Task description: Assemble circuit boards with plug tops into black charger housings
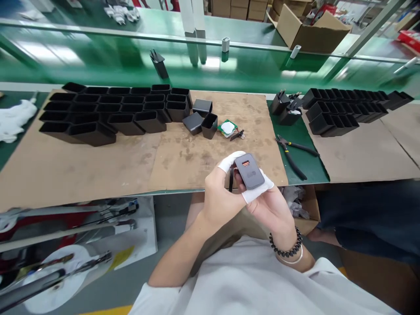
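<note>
Between both hands is a dark grey charger (250,171), its end face with an orange-lined USB port turned up toward me. My left hand (220,188) grips its left side and lower edge, white finger cots on the fingertips. My right hand (271,203) is closed around the right side, also wearing white finger cots. Just beyond the hands, a green circuit board (228,127) with a white pad lies on the cardboard, beside a small dark part. Several loose black housings (209,126) sit left of the board.
Rows of open black housings (124,107) stand at the left, with more housings (337,107) at the right. Black-handled cutting pliers (292,153) lie on the green mat. A plug unit (159,63) rests on the green belt behind. Another person's leg (370,218) is at the right.
</note>
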The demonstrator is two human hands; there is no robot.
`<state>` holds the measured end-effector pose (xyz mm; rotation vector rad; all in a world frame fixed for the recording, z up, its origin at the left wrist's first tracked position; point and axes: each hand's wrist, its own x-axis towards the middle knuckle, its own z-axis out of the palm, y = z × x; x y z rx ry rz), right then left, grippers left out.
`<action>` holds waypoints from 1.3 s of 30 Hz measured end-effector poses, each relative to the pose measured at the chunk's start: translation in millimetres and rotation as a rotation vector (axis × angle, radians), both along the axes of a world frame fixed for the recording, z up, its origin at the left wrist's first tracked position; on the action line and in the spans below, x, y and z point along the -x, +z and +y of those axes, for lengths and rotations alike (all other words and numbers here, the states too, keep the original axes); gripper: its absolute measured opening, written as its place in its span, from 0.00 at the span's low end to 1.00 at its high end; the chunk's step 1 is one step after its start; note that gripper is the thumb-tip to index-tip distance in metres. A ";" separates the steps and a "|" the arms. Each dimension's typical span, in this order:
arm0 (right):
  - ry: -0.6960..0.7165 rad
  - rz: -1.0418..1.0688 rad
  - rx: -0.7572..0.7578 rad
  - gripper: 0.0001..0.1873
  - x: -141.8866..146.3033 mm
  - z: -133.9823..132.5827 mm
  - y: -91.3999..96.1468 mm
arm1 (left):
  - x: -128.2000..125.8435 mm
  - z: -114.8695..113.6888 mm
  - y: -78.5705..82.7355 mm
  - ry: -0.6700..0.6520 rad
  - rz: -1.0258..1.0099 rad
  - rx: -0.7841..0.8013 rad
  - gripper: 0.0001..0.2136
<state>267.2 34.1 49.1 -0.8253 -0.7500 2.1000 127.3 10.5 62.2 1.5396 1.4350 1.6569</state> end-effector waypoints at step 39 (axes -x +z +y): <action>-0.063 -0.825 -1.358 0.15 -34.8 31.7 41.6 | 37.1 -19.2 -3.9 -0.426 -1.345 0.665 0.28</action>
